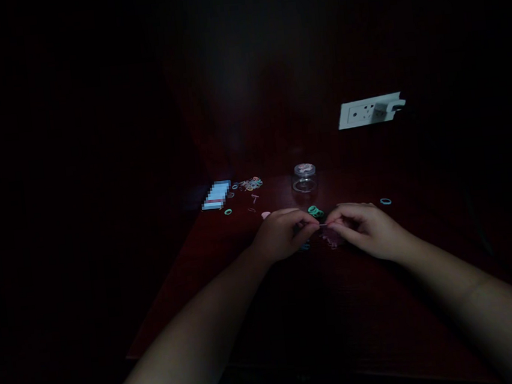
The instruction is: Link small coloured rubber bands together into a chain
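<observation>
A thin pale hair band [323,225] is stretched between my two hands over the dark red table. My left hand [282,235] pinches one end with thumb and forefinger. The other end sits in a pinch of my right hand [368,229]. Just below the fingertips lies a pile of purple hair bands [332,239]. Green hair bands [314,211] lie bunched just beyond them. Blue bands [305,246] show partly under my left hand, and a pink piece [266,215] peeks out behind its knuckles.
Behind the green bands stands a clear lidded jar [304,180]. Mixed hair bands [251,184] lie heaped at the back left, beside a blurred lit screen [216,194]. A single blue band [385,201] rests at the right. A wall socket [368,112] holds a white plug.
</observation>
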`<action>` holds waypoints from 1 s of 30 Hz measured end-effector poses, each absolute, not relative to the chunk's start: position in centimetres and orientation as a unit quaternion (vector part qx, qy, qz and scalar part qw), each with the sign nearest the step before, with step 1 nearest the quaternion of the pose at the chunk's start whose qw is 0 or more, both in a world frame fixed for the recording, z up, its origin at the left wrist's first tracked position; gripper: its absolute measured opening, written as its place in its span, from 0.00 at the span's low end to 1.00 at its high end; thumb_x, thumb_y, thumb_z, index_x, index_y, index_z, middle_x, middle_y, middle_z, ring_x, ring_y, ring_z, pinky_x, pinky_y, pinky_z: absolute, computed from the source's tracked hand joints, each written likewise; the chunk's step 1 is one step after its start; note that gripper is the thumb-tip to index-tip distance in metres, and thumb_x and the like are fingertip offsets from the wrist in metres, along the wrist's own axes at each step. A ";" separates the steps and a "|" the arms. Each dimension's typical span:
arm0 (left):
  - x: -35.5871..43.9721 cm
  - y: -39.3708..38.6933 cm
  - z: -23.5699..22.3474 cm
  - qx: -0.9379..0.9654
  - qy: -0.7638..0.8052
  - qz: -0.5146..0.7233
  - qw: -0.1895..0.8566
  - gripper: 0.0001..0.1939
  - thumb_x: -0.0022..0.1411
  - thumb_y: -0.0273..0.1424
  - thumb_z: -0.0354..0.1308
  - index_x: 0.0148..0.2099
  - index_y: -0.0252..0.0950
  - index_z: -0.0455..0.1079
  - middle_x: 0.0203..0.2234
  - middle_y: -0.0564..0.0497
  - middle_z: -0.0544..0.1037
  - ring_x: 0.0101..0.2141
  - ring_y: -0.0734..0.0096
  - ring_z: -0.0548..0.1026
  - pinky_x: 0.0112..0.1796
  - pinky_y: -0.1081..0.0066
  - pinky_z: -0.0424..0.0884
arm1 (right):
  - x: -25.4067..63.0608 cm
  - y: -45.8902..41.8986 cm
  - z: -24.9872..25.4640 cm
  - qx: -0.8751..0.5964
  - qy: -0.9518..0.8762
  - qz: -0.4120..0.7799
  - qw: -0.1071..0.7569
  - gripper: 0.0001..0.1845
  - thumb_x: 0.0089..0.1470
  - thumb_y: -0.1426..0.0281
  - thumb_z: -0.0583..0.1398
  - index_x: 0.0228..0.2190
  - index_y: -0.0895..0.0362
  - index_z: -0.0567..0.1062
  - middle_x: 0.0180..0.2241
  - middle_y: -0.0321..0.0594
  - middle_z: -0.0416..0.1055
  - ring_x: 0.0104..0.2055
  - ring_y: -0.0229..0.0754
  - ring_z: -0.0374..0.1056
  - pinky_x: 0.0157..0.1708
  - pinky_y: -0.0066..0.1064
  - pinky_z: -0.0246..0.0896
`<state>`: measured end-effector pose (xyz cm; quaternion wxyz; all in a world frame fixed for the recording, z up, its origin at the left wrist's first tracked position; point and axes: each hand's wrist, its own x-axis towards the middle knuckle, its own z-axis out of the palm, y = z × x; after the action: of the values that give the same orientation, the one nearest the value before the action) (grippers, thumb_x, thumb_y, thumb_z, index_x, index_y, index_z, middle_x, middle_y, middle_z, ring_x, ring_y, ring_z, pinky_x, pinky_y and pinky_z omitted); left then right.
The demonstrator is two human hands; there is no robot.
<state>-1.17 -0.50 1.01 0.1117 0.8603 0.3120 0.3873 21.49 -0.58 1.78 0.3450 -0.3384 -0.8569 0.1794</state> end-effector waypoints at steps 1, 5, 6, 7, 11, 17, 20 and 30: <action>-1.2 -0.5 1.0 0.860 0.313 0.386 0.112 0.09 0.67 0.34 0.55 0.39 0.38 0.75 0.31 0.52 0.80 0.31 0.75 0.75 0.35 0.72 0.71 | 21.5 -0.6 1.8 -0.337 -0.858 0.179 0.344 0.10 0.60 0.65 0.58 0.32 0.57 0.76 0.23 0.35 0.69 0.25 0.37 0.63 0.27 0.28 0.57; -1.1 -0.5 1.0 0.860 0.319 0.383 0.113 0.09 0.67 0.34 0.55 0.38 0.38 0.75 0.30 0.52 0.79 0.30 0.74 0.75 0.35 0.72 0.71 | 21.4 -0.6 1.8 -0.336 -0.857 0.180 0.347 0.10 0.60 0.65 0.58 0.32 0.57 0.76 0.22 0.35 0.67 0.25 0.37 0.63 0.27 0.29 0.58; -1.1 -0.5 1.0 0.860 0.319 0.383 0.113 0.09 0.67 0.34 0.55 0.38 0.38 0.75 0.30 0.52 0.79 0.30 0.75 0.75 0.35 0.72 0.71 | 21.4 -0.6 1.8 -0.336 -0.857 0.180 0.347 0.10 0.60 0.65 0.58 0.32 0.57 0.76 0.22 0.34 0.67 0.25 0.37 0.63 0.27 0.28 0.58; -1.1 -0.5 1.0 0.860 0.318 0.383 0.113 0.09 0.67 0.34 0.55 0.38 0.37 0.75 0.30 0.52 0.79 0.30 0.75 0.75 0.35 0.72 0.70 | 21.4 -0.6 1.8 -0.337 -0.857 0.179 0.347 0.10 0.60 0.65 0.58 0.31 0.57 0.76 0.22 0.34 0.67 0.25 0.37 0.63 0.27 0.28 0.57; -1.1 -0.5 1.1 0.861 0.315 0.382 0.114 0.09 0.67 0.33 0.55 0.37 0.37 0.75 0.29 0.52 0.79 0.30 0.75 0.75 0.34 0.73 0.70 | 21.4 -0.6 1.8 -0.340 -0.857 0.177 0.343 0.10 0.60 0.66 0.58 0.31 0.57 0.76 0.22 0.34 0.67 0.25 0.37 0.62 0.27 0.28 0.57; -1.1 -0.6 1.2 0.860 0.299 0.388 0.147 0.07 0.64 0.34 0.59 0.40 0.36 0.75 0.30 0.51 0.79 0.30 0.76 0.75 0.33 0.74 0.71 | 21.4 -0.5 1.7 -0.325 -0.864 0.166 0.347 0.10 0.60 0.66 0.58 0.31 0.57 0.76 0.23 0.35 0.68 0.26 0.38 0.64 0.29 0.29 0.58; -1.1 -0.7 1.3 0.858 0.299 0.389 0.156 0.07 0.62 0.33 0.61 0.40 0.36 0.75 0.30 0.52 0.79 0.29 0.76 0.75 0.32 0.74 0.71 | 21.4 -0.4 1.7 -0.319 -0.865 0.169 0.348 0.10 0.60 0.66 0.58 0.30 0.57 0.76 0.23 0.35 0.67 0.26 0.37 0.63 0.29 0.29 0.58; -1.1 -0.6 1.2 0.863 0.290 0.392 0.131 0.04 0.63 0.29 0.58 0.36 0.36 0.74 0.28 0.53 0.78 0.29 0.77 0.74 0.32 0.75 0.70 | 21.3 -0.4 1.7 -0.314 -0.867 0.173 0.346 0.10 0.60 0.67 0.58 0.30 0.57 0.75 0.23 0.34 0.66 0.25 0.36 0.61 0.27 0.28 0.55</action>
<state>-1.10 -0.59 1.18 0.1307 0.8630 0.2899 0.3925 21.33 -0.41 1.72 0.3460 -0.3138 -0.8671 0.1731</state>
